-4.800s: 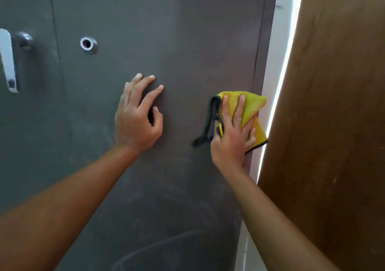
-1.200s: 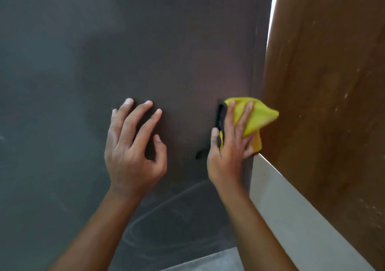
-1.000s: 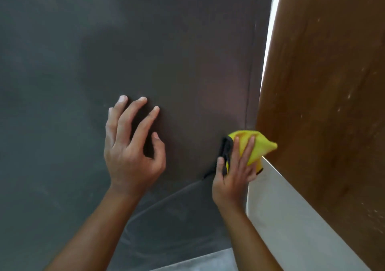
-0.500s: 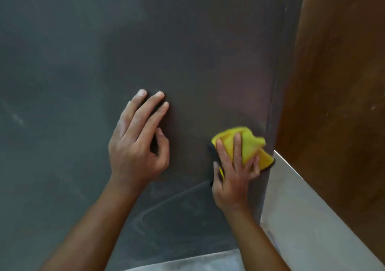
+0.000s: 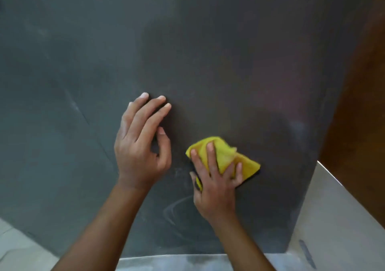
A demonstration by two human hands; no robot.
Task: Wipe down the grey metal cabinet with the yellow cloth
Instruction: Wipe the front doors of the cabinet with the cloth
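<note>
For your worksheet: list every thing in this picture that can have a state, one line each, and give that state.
grey metal cabinet: upright, with pale smears low on its face.
yellow cloth: bunched up, pressed against the cabinet face.
right hand: fingers spread straight over the cloth, pressing it to the cabinet.
left hand: holds nothing, fingertips resting on the cabinet beside the cloth.

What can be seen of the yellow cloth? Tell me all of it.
The cloth is bright yellow, soft-looking fabric, bunched into a crumpled wad. It lies against the grey cabinet front, low and right of centre. The right hand presses it there with spread, straight fingers; a corner sticks out rightward. Its edges are blurred.
</note>
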